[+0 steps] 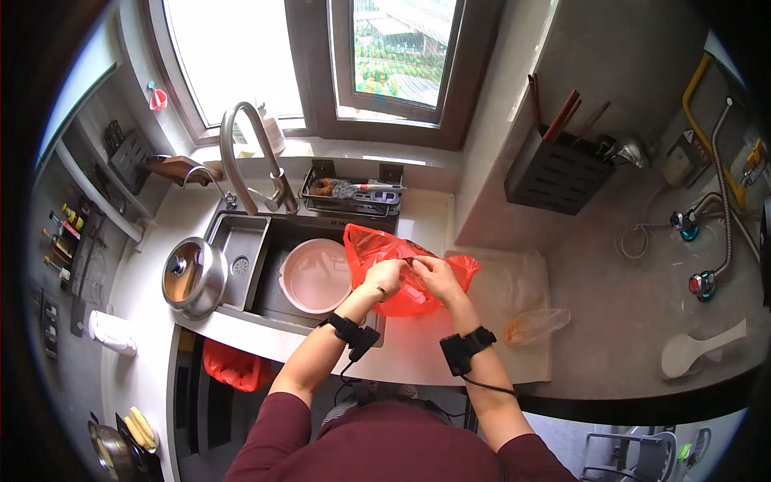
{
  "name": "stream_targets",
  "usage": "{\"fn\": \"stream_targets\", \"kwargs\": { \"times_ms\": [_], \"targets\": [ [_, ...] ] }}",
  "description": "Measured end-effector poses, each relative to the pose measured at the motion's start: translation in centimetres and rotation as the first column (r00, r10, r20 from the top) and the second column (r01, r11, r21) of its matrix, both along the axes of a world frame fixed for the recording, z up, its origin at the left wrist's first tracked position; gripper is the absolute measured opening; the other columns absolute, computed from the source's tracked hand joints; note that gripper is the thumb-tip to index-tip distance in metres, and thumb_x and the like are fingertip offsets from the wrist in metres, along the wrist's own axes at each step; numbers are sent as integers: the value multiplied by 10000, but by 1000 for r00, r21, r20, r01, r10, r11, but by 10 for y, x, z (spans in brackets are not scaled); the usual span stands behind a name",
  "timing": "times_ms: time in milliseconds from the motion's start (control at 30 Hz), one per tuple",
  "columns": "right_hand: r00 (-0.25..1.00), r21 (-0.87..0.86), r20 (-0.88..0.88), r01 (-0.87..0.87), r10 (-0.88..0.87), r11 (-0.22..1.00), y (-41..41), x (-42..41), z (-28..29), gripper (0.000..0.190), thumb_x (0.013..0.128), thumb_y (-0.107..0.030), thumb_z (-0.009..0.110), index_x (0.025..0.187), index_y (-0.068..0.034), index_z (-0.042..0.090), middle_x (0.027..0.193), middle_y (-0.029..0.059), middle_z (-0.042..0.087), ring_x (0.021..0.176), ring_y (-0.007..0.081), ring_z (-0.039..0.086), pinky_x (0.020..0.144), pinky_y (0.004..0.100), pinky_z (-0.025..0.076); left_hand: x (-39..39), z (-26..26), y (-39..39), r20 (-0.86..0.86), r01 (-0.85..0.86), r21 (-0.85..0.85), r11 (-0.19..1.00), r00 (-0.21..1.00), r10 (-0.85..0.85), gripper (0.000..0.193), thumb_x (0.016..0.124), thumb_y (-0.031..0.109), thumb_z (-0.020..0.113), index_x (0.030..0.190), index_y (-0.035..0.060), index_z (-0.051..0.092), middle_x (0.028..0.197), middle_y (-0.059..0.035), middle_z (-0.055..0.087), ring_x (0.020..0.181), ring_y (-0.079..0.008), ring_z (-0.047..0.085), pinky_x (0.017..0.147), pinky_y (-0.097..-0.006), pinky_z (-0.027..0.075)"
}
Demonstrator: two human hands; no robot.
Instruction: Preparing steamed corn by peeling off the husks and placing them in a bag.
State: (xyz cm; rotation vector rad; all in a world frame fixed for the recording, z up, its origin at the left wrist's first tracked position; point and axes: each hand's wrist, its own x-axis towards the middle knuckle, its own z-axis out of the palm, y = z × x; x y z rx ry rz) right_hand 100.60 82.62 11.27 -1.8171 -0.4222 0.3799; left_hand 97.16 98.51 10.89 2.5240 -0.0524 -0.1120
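A red plastic bag [391, 242] is held up over the right edge of the sink and the counter beside it. My left hand [387, 278] and my right hand [435, 278] pinch its upper part, fingertips close together. Light-coloured contents show faintly through the film; what they are I cannot tell. Left of the bag, a pink plastic basin [316, 276] sits in the dark sink, partly covered by the bag's edge. A small clear plastic bag with something orange in it [533, 327] lies on the counter to the right of my right hand.
A steel pot with a glass lid [194, 277] stands left of the sink, near the tall faucet [226, 144]. Behind the sink is a black rack [349, 203] with brushes. A utensil holder [557, 172] hangs at right, above a white rice paddle [686, 355].
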Motion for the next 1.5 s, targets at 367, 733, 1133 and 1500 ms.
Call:
{"fn": "stream_targets", "kwargs": {
  "times_ms": [367,733,1133,1500],
  "targets": [
    [992,192,-38,124,-119,974,-26,-19,29,261,885,-118,539,1103,22,578,973,44,624,884,92,562,782,225,442,6,-4,-13,170,214,46,976,961,-219,433,683,77,656,1102,61,548,1016,-163,606,975,-320,563,848,-383,455],
    [976,300,14,205,-219,932,-52,-44,53,231,863,-109,551,1058,1,609,944,55,640,879,105,579,783,240,453,-14,19,-13,647,-5,477,879,679,-347,271,773,332,610,869,80,637,908,-163,620,888,-300,595,753,-389,466],
    [977,530,-125,213,-173,821,-77,-55,62,205,890,-41,479,1046,17,599,1039,70,612,969,115,548,858,239,414,-63,68,-1,-205,-251,-901,-354,965,-163,727,864,620,327,1371,100,293,1365,-106,341,1254,-260,340,1046,-386,257],
    [988,503,95,60,-124,862,-12,-123,66,248,926,-218,456,894,-25,609,929,63,615,879,147,558,814,274,411,-210,55,55,-195,-149,-969,-198,952,237,339,926,332,436,1104,50,501,1002,-105,566,905,-192,548,786,-298,437]
  ]
}}
